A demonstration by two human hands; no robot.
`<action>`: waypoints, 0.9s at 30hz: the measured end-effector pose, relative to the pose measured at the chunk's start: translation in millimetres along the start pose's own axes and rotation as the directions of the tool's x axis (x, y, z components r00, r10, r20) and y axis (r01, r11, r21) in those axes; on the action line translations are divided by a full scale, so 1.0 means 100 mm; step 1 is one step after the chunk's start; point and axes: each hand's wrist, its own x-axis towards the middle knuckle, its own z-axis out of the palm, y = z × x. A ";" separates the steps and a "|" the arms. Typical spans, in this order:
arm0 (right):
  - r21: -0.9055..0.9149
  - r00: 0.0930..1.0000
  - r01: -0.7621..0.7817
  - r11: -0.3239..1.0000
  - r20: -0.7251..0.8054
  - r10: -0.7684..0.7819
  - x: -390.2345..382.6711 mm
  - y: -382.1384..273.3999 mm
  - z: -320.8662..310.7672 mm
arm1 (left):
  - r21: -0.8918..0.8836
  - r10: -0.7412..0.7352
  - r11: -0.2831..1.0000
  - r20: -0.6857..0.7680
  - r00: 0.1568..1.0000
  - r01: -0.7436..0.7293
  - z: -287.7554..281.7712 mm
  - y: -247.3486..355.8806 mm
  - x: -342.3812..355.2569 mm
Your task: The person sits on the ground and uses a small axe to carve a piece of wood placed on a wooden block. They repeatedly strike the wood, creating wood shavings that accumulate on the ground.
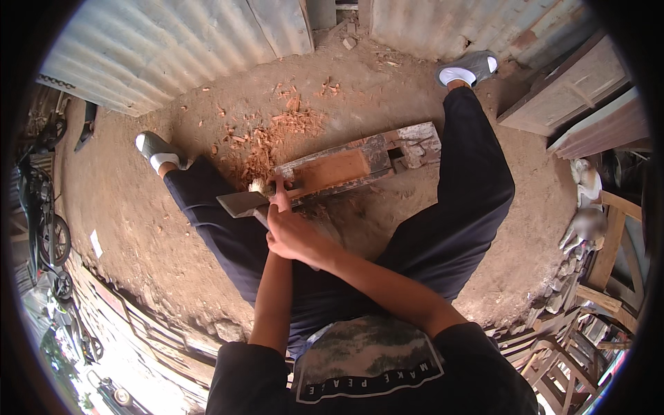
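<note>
My right hand (pixel 296 235) is closed around the handle of a hatchet (pixel 242 203) with a broad grey metal head. It crosses over my left wrist and hides part of that hand. Just beyond the head, my left hand (pixel 279 196) is closed at the near left end of a long, worn timber (pixel 379 153), one finger pointing forward. A tool with a pale, frayed end (pixel 259 185) shows beside those fingers; its kind is mostly hidden. The timber lies on the ground between my legs, with a reddish hollow cut into its top and a dark square hole farther right.
Reddish wood chips (pixel 294 124) lie scattered on the dirt beyond the timber. Corrugated metal sheets (pixel 187 48) stand at the back. Wooden panels (pixel 567 86) lean at the right, above a white animal (pixel 588 183). Motorbikes (pixel 55 235) are parked at the left.
</note>
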 end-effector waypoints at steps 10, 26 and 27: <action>0.058 0.998 -0.021 0.998 -0.064 0.025 0.14 0.19 0.46 | -0.037 -0.033 0.999 0.013 0.999 0.034 -0.02 -0.12 -0.09; 0.081 0.986 -0.106 0.991 0.134 0.095 0.15 0.30 0.32 | -0.140 -0.016 0.990 -0.014 1.000 0.014 0.04 -0.11 0.22; 0.058 0.978 -0.163 0.985 0.142 0.154 0.16 0.36 0.34 | -0.165 -0.021 0.986 -0.011 1.000 0.019 0.08 -0.13 0.22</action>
